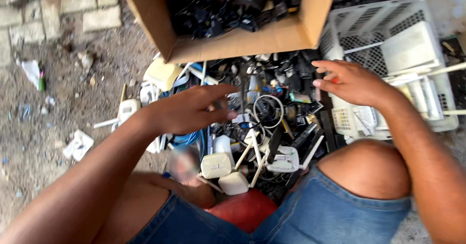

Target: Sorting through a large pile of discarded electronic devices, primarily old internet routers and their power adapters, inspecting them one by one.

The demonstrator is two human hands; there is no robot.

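Observation:
My left hand hovers over a heap of discarded electronics, fingers loosely bent and apart, holding nothing that I can see. My right hand reaches across the heap's right side toward a white perforated plastic crate, fingers spread; a small reddish bit shows at its fingertips, unclear whether held. Below the hands lie white router boxes with antennas, small white adapters, coiled cables and black chargers. I sit on a red stool, knees in blue denim shorts either side.
An open cardboard box full of black adapters stands at the top. White devices fill the crate at the right. Bare dirt ground with scraps of paper and stone blocks lies to the left.

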